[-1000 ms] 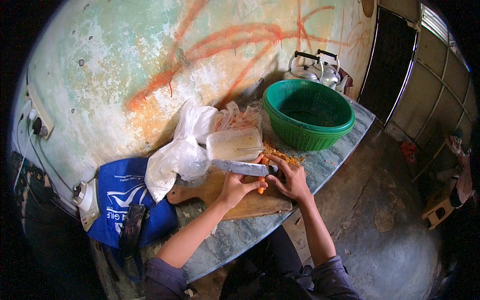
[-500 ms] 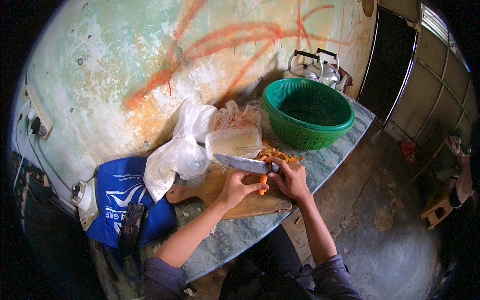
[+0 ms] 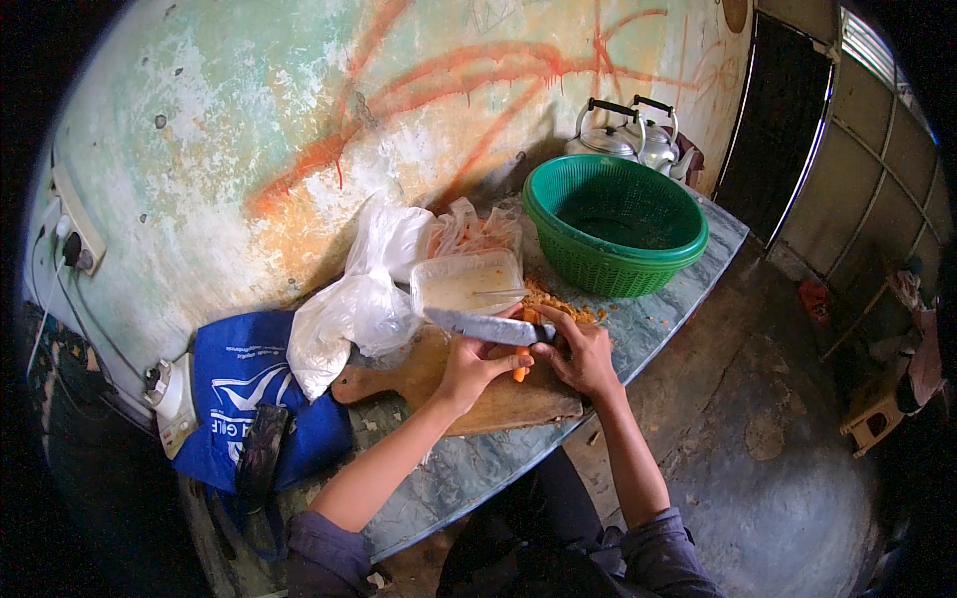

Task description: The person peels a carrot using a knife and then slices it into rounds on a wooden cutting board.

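My left hand (image 3: 469, 377) is closed around a small orange carrot (image 3: 521, 373), held above a wooden cutting board (image 3: 498, 411). In my right hand (image 3: 581, 359), a knife with a broad, worn blade (image 3: 480, 326) is gripped by its handle. The blade points left and lies across the carrot, over the fingers of my left hand. Part of the carrot shows beyond the blade. Behind the knife, a heap of orange-brown scraps (image 3: 558, 299) lies on the marbled table (image 3: 658, 311), beside a whitish plastic tub (image 3: 439, 284).
A green plastic basket (image 3: 620, 274) stands at the back right, with metal kettles (image 3: 603, 142) behind it. Knotted plastic bags (image 3: 374, 299) sit left of the tub. A blue bag (image 3: 239, 364) and a white appliance (image 3: 177, 409) occupy the left end.
The knife blade has shifted and tilted slightly along the carrot, and more orange shows beyond it. Both hands keep their grips in nearly the same place.
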Demonstrator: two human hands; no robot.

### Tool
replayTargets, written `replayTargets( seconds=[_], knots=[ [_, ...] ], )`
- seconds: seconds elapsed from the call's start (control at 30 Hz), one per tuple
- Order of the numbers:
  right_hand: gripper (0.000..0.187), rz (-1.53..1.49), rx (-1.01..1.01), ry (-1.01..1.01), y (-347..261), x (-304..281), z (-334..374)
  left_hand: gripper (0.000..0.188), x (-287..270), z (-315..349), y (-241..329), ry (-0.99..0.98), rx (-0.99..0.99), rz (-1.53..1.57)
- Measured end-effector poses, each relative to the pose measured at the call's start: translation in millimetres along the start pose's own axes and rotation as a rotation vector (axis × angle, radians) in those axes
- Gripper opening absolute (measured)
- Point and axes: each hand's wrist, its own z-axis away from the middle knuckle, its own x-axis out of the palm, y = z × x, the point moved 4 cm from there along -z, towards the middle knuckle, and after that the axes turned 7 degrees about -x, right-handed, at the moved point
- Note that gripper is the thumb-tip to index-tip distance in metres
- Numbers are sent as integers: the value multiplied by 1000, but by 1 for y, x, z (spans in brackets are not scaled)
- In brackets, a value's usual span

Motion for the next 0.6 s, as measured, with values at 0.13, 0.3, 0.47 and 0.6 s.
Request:
replayTargets(
  seconds=[0.13, 0.3, 0.47, 0.6],
  knots=[
    [59, 7, 7, -118, -5, -2, -3, 77, -3, 2, 5, 29, 15, -125],
    [59, 44, 43, -158, -4, -1, -3, 71, -4, 1, -3, -76, -74, 74],
    [56, 39, 9, -53, -4, -2, -3, 54, 2, 0, -3, -144, -112, 322],
    [55, 61, -4, 14, -1, 0, -3, 48, -3, -3, -9, -199, -167, 425]
  ],
)
